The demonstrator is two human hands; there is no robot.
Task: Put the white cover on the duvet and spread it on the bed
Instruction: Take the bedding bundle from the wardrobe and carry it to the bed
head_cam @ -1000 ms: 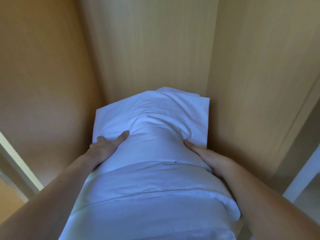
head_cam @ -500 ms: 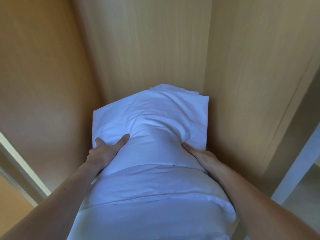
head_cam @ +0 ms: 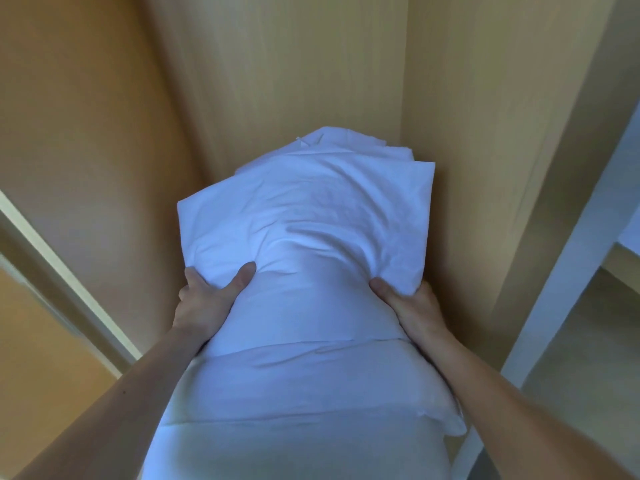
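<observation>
A folded white cover [head_cam: 311, 209] fills the middle of the view, inside a tall wooden cupboard. It is a thick, soft packet of several layers, with its stacked edges showing at the far end, close to the cupboard's back panel [head_cam: 277, 81]. Its right corner lies just beside the right side wall [head_cam: 485, 150]. The near end of the cover rests on a plumper white bundle [head_cam: 304, 393], which runs down toward the camera (whether this is the duvet cannot be told).

Two bare hands hold the cover at its near end, one on each side. The left hand [head_cam: 204, 303] grips the left edge with its thumb [head_cam: 244, 277] pressed onto the top of the cloth; its fingers curl round the edge, mostly hidden beneath. The right hand [head_cam: 408, 306] clamps the right edge the same way, thumb on top and fingers tucked under the corner. The cloth puckers into creases between the two thumbs. Both forearms reach in from the lower corners.

Further out, the left side wall [head_cam: 86, 133] is warm orange-brown wood, with a pale door edge [head_cam: 52, 265] slanting along it. A white frame [head_cam: 561, 271] stands at the right.
</observation>
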